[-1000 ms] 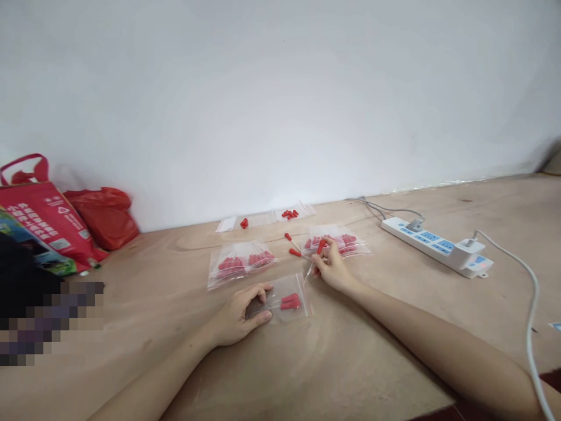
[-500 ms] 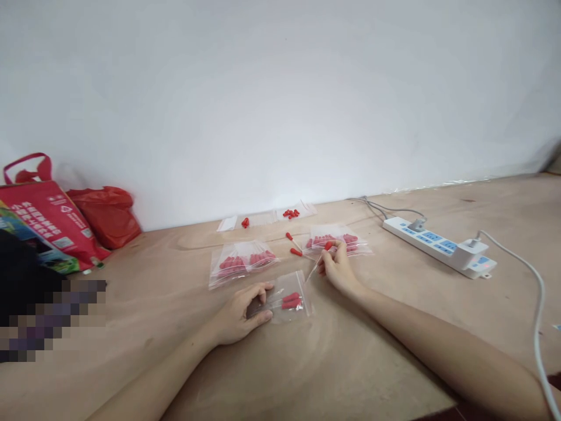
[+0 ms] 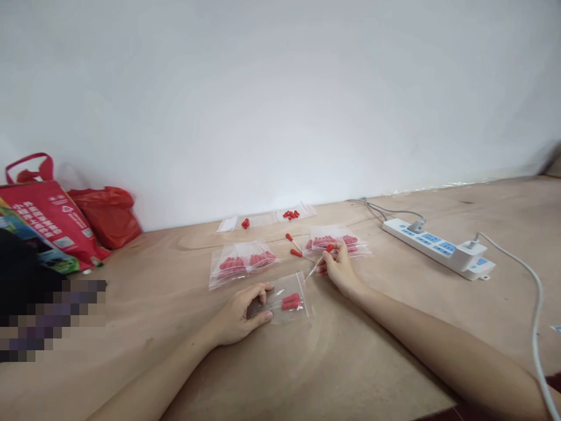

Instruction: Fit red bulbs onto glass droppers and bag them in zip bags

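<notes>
A clear zip-lock bag (image 3: 284,316) lies flat, its zip edge to the right. Red rubber bulbs of droppers (image 3: 290,302) show inside it. My left hand (image 3: 243,310) holds the bag's left end on the table, thumb and fingers curled over it. Between the fingertips of my right hand (image 3: 339,270) is a dropper (image 3: 312,270), its red bulb up and its thin glass tube slanting down left to the bag's zip edge. Two loose droppers (image 3: 296,252) lie just beyond. Filled bags (image 3: 232,276) of droppers lie farther left, and another filled bag (image 3: 362,248) lies behind my right hand.
By the wall are more small bags (image 3: 263,219) with red bulbs on them. A white power strip (image 3: 432,244) with plugs and a cable (image 3: 538,304) stretches along the right. At the left sit a red shopping bag (image 3: 48,213) and a red plastic bag (image 3: 107,213).
My right hand has shifted very slightly, and the dropper in it stays near the bag's zip edge. My left hand and the bag look the same.
</notes>
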